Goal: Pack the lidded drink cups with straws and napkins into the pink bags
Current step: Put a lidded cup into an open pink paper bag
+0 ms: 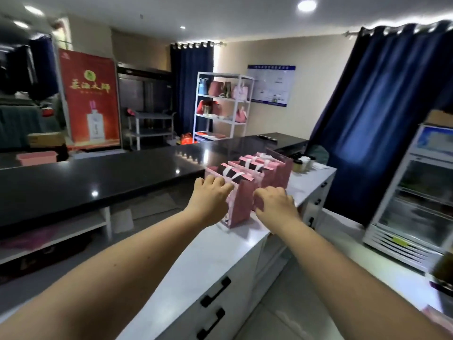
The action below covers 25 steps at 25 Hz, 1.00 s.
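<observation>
Several pink paper bags with white handles stand in a row on the white counter point(196, 261). The nearest pink bag point(241, 207) is between my hands. My left hand point(210, 195) has its curled fingers on that bag's top left edge. My right hand point(275, 202) reaches to the bag's right side with bent fingers; its grip is hidden. More pink bags point(269, 168) stand behind it. Two lidded drink cups point(301, 164) stand at the far end of the counter. Straws and napkins cannot be made out.
A long black counter point(98, 182) runs along the left, with a pink box point(36, 158) on it. The white counter has drawers with black handles point(215, 292). A glass-door fridge point(416, 200) stands at the right. Blue curtains and a white shelf point(220, 106) are behind.
</observation>
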{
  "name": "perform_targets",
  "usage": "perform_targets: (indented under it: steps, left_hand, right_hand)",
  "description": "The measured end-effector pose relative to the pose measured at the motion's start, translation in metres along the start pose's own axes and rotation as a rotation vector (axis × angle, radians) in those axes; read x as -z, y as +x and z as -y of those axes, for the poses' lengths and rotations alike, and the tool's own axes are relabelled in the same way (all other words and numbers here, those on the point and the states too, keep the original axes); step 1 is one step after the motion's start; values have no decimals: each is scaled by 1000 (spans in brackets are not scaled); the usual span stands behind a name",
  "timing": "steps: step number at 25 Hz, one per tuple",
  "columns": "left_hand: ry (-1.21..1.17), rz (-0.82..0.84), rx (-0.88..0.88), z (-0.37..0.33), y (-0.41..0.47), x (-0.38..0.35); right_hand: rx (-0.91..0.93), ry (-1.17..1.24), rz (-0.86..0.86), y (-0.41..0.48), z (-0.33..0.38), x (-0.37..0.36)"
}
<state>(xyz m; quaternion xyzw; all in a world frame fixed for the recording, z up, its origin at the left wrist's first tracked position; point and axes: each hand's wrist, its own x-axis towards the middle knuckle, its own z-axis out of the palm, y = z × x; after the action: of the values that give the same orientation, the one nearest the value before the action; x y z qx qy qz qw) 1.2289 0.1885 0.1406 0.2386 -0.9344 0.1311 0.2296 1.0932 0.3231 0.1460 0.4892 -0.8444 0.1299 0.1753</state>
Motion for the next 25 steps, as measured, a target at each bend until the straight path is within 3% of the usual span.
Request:
perform_targets:
  steps: [7, 14, 19, 25]
  left_hand:
    - [-206, -10, -193, -73, 144, -100]
    - [-283, 39, -385, -171, 213, -185]
    - [-434, 52, -340, -234, 251, -231]
    - [-408, 78, -305, -310, 326, -298]
  right_hand:
    - [-231, -146, 6, 63, -119, -46]
    - [-377, -265, 120, 60, -222, -92]
    - [-442, -372, 85, 53, -287, -129]
    - [-460, -160, 63, 87, -402, -173]
